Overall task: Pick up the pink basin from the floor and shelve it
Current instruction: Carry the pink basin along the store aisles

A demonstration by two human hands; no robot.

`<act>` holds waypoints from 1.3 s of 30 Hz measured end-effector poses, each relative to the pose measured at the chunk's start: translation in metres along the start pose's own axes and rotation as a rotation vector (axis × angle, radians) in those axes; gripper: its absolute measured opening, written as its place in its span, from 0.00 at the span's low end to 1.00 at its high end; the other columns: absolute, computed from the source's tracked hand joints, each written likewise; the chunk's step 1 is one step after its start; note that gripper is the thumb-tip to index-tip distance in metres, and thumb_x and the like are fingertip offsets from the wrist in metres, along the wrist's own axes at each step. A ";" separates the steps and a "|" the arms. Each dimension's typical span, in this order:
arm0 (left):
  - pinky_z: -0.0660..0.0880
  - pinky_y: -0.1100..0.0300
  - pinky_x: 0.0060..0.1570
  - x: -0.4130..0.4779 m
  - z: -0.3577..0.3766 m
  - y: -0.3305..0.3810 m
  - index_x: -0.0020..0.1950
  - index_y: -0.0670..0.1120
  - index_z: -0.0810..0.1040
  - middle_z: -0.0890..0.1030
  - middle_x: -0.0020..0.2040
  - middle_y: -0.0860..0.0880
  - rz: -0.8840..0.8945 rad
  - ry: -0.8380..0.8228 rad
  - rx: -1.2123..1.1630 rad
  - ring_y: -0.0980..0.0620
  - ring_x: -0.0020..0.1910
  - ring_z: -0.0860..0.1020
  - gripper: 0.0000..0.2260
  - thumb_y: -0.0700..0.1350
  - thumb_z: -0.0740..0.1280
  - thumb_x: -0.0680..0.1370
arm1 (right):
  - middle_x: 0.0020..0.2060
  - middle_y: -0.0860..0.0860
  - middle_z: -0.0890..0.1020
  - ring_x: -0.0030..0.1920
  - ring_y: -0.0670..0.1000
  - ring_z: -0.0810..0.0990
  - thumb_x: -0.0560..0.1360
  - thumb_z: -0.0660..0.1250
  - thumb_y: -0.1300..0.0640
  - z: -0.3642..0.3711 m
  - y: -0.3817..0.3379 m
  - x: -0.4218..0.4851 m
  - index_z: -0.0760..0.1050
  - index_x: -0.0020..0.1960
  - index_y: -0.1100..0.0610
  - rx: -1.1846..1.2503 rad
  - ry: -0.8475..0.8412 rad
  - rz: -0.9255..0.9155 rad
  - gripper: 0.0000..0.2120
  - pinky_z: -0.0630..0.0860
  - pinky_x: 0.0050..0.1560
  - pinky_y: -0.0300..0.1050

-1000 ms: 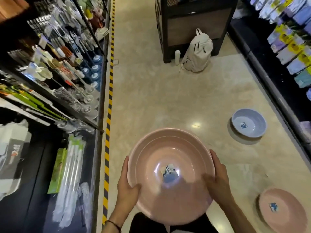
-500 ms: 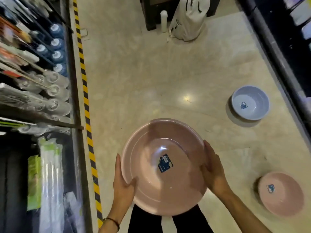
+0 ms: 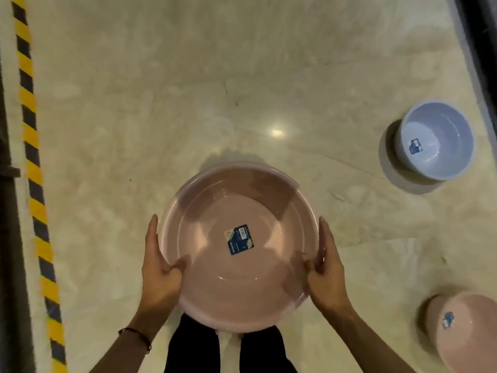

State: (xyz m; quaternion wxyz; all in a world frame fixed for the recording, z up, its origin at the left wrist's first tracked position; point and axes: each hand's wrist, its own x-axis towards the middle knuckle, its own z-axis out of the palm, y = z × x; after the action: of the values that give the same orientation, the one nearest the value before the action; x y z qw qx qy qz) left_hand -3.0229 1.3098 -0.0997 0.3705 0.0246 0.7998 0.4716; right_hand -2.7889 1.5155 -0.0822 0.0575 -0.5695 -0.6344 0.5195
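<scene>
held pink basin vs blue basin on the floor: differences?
Colour: the held pink basin is pink, the blue basin pale blue.
Support: the held pink basin is gripped at its rim by the left hand and right hand; the blue basin sits untouched on the floor.
In frame the pink one looks larger, but it is nearer the camera.
Both are round, open side up, with a dark label inside.

Beige floor [image 3: 161, 103]; a blue basin [image 3: 441, 157] and a second basin [image 3: 470, 343], pink, rest on it; striped tape [image 3: 33, 168] along its left.

Glossy beige marble-patterned floor [image 3: 166, 109] reflecting a ceiling light; yellow-and-black striped hazard tape [image 3: 33, 168] runs along its left edge
</scene>
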 end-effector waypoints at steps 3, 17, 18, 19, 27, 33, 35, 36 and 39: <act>0.70 0.38 0.73 0.031 0.015 -0.043 0.83 0.57 0.60 0.69 0.79 0.54 0.015 0.003 -0.045 0.49 0.77 0.69 0.44 0.26 0.70 0.75 | 0.74 0.28 0.64 0.76 0.41 0.66 0.81 0.68 0.63 0.027 0.039 0.032 0.56 0.84 0.41 -0.008 -0.029 -0.019 0.38 0.68 0.78 0.57; 0.76 0.42 0.69 0.129 0.041 -0.164 0.79 0.48 0.66 0.77 0.69 0.48 0.141 0.003 0.002 0.49 0.69 0.77 0.41 0.22 0.67 0.70 | 0.79 0.43 0.69 0.77 0.51 0.70 0.76 0.68 0.72 0.107 0.140 0.116 0.56 0.84 0.45 -0.023 -0.062 -0.043 0.45 0.74 0.72 0.62; 0.76 0.42 0.69 0.132 0.043 -0.165 0.79 0.48 0.66 0.78 0.69 0.50 0.140 0.003 0.007 0.50 0.69 0.77 0.41 0.22 0.66 0.70 | 0.79 0.43 0.68 0.77 0.51 0.70 0.76 0.67 0.73 0.109 0.142 0.118 0.56 0.85 0.46 -0.017 -0.058 -0.048 0.45 0.73 0.73 0.63; 0.76 0.43 0.69 0.136 0.044 -0.166 0.79 0.48 0.65 0.78 0.68 0.53 0.142 0.001 0.013 0.51 0.68 0.77 0.41 0.21 0.66 0.70 | 0.80 0.43 0.67 0.78 0.51 0.69 0.76 0.67 0.73 0.111 0.144 0.120 0.55 0.85 0.47 -0.015 -0.058 -0.051 0.45 0.72 0.74 0.63; 0.75 0.39 0.69 0.156 0.046 -0.175 0.80 0.47 0.64 0.76 0.70 0.48 0.205 -0.069 0.026 0.47 0.69 0.76 0.41 0.28 0.66 0.67 | 0.74 0.31 0.68 0.74 0.41 0.70 0.77 0.65 0.73 0.125 0.160 0.132 0.54 0.85 0.44 -0.067 -0.049 -0.043 0.44 0.73 0.74 0.56; 0.75 0.47 0.70 0.165 0.052 -0.191 0.82 0.51 0.61 0.73 0.73 0.52 0.169 -0.007 0.053 0.53 0.70 0.74 0.45 0.23 0.68 0.70 | 0.69 0.21 0.62 0.62 0.18 0.66 0.78 0.67 0.71 0.135 0.180 0.133 0.53 0.85 0.54 -0.161 0.012 -0.183 0.41 0.66 0.58 0.17; 0.71 0.51 0.74 0.165 0.053 -0.192 0.84 0.54 0.57 0.68 0.79 0.54 0.148 0.016 0.077 0.57 0.76 0.69 0.47 0.25 0.69 0.71 | 0.71 0.24 0.61 0.63 0.19 0.65 0.78 0.68 0.71 0.138 0.181 0.137 0.53 0.85 0.54 -0.184 0.015 -0.206 0.42 0.66 0.59 0.17; 0.68 0.51 0.77 0.165 0.054 -0.191 0.85 0.55 0.55 0.64 0.82 0.56 0.138 0.023 0.097 0.58 0.79 0.64 0.48 0.26 0.69 0.72 | 0.70 0.20 0.60 0.63 0.19 0.66 0.78 0.68 0.70 0.139 0.180 0.140 0.52 0.85 0.53 -0.179 0.006 -0.199 0.43 0.67 0.59 0.18; 0.63 0.63 0.77 0.164 0.054 -0.190 0.86 0.53 0.52 0.60 0.83 0.60 0.152 0.024 0.160 0.67 0.79 0.59 0.49 0.26 0.69 0.72 | 0.63 0.12 0.62 0.60 0.20 0.69 0.78 0.70 0.69 0.142 0.178 0.148 0.50 0.85 0.52 -0.143 -0.002 -0.174 0.44 0.69 0.57 0.18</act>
State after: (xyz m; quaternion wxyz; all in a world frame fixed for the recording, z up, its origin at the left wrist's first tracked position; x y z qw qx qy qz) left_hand -3.0496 1.3079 -0.3548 0.3208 0.1088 0.8352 0.4331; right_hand -2.8168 1.5135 -0.3526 0.0611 -0.5142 -0.7170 0.4667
